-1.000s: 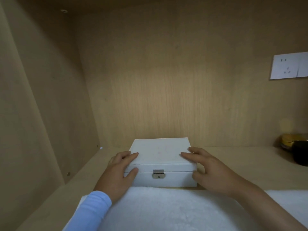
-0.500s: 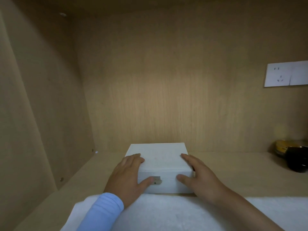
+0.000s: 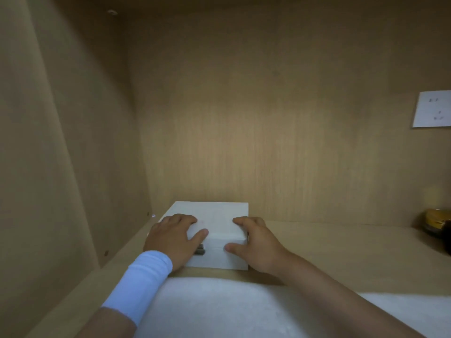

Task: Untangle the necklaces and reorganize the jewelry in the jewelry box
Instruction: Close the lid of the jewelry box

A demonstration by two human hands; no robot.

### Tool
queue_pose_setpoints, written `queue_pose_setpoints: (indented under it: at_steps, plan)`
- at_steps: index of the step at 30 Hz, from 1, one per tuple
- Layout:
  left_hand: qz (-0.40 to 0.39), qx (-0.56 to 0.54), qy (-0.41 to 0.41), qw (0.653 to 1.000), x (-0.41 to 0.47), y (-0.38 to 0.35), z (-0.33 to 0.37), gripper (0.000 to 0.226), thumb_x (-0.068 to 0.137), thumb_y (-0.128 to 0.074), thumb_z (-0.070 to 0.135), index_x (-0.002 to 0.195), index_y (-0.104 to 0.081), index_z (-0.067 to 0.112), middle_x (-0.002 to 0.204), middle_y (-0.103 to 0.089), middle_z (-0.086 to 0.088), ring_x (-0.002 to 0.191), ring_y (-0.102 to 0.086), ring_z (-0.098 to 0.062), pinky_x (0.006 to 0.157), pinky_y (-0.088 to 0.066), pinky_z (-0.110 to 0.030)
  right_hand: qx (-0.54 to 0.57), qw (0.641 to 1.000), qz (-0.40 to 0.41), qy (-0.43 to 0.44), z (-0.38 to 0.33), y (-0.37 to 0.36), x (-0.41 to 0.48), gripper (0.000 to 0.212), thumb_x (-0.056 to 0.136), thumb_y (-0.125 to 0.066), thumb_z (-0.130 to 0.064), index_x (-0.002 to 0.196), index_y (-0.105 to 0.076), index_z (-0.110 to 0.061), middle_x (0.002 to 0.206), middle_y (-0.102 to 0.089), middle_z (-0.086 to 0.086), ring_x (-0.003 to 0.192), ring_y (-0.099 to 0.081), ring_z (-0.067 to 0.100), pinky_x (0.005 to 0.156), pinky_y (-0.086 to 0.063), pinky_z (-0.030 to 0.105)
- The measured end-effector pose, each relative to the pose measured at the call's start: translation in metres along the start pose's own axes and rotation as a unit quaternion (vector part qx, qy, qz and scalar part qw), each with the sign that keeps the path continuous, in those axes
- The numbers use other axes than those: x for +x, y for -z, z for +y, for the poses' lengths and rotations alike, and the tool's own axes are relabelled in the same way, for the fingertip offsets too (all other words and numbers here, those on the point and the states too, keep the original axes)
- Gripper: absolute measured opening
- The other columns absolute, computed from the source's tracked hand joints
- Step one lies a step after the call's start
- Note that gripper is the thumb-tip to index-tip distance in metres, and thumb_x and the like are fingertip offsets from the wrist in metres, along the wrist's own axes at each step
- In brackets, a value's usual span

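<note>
The white jewelry box (image 3: 216,214) stands closed on the wooden shelf, close to the back panel. My left hand (image 3: 170,237) lies over the left part of the lid with its fingers bent on top and its thumb along the lid's front edge, just above the metal latch (image 3: 200,250). My right hand (image 3: 256,242) grips the front right corner, fingers on the lid and thumb on the front face at the seam. No necklace or other jewelry shows.
A white cloth (image 3: 219,311) covers the shelf in front of the box. The cabinet's side wall (image 3: 61,167) rises close on the left. A yellow and dark container (image 3: 436,223) sits at the far right, under a white wall socket (image 3: 432,109).
Both hands have closed in on the box's front. My left thumb has risen from the front face to the lid's edge, half covering the latch. The lid stays down.
</note>
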State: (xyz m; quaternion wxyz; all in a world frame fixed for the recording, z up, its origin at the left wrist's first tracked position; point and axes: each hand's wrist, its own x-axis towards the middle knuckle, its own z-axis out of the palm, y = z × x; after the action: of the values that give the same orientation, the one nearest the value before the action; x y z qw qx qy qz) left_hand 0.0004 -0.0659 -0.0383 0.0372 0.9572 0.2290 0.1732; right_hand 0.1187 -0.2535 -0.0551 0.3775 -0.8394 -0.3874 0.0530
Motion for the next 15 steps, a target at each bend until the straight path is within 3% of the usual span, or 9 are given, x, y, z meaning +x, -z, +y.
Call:
queue_pose_setpoints:
  at_steps: [5, 15]
  plan:
    - [-0.01, -0.019, 0.039, 0.999, 0.013, 0.003, -0.028, 0.053, 0.094, -0.035, 0.06, 0.14, -0.039, 0.034, 0.15, -0.037, 0.01, 0.14, -0.029, -0.015, 0.115, -0.021, -0.031, -0.006, 1.0, -0.01, 0.002, -0.02, -0.026, 0.031, 0.076, 0.082, -0.075, -0.044, 0.146, -0.039, -0.027, 0.144, -0.03, 0.004, 0.123, -0.051, 0.02, 0.11, -0.037, 0.026]
    - [-0.024, -0.043, 0.074, 0.996, 0.043, -0.003, -0.083, 0.051, 0.095, -0.034, 0.059, 0.141, -0.037, 0.037, 0.152, -0.032, 0.011, 0.142, -0.024, -0.014, 0.118, -0.013, -0.033, -0.005, 1.0, -0.007, 0.015, -0.043, -0.066, 0.074, 0.076, 0.084, -0.073, -0.044, 0.148, -0.037, -0.026, 0.149, -0.027, 0.008, 0.13, -0.046, 0.024, 0.114, -0.033, 0.028]
